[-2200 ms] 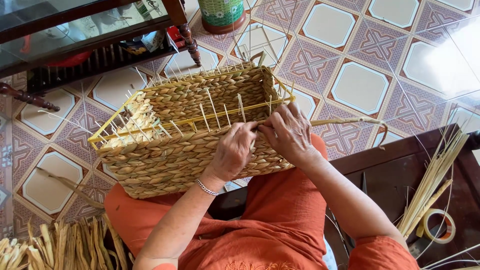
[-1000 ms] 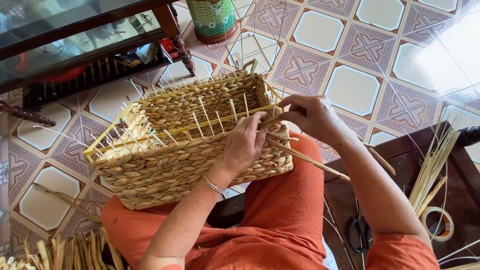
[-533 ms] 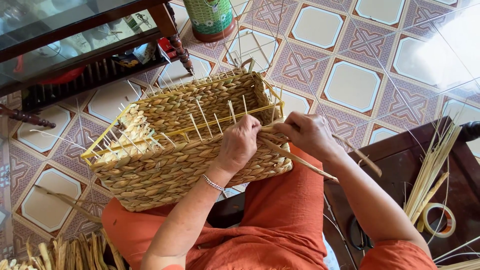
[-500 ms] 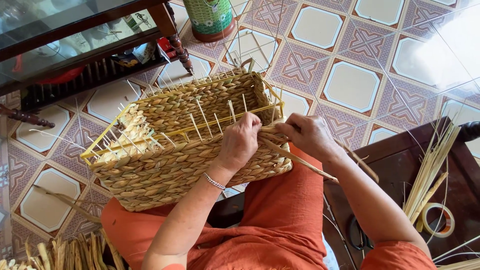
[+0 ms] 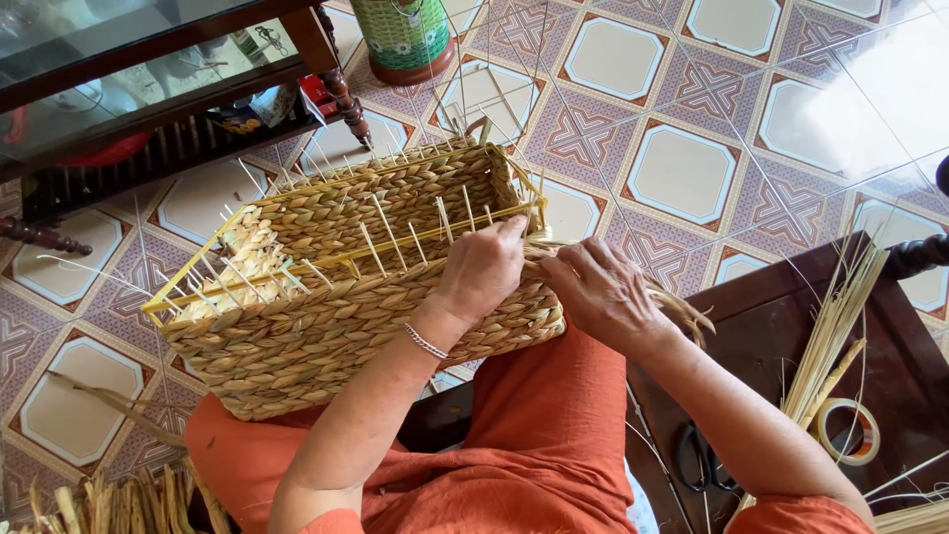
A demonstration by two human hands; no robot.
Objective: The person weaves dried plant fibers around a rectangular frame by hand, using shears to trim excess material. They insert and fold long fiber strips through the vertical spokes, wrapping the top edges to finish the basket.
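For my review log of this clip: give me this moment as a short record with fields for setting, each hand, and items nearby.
Setting: patterned tile floor, person seated in orange clothing
Left hand: on the near rim of the woven basket, fingers curled over it
Right hand: grip on a braided straw strand at the basket's corner
Nearby: scissors, tape roll, loose straw bundle on a dark wooden bench

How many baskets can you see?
1: the woven basket rests on the person's lap, with the left hand and right hand at its rim.
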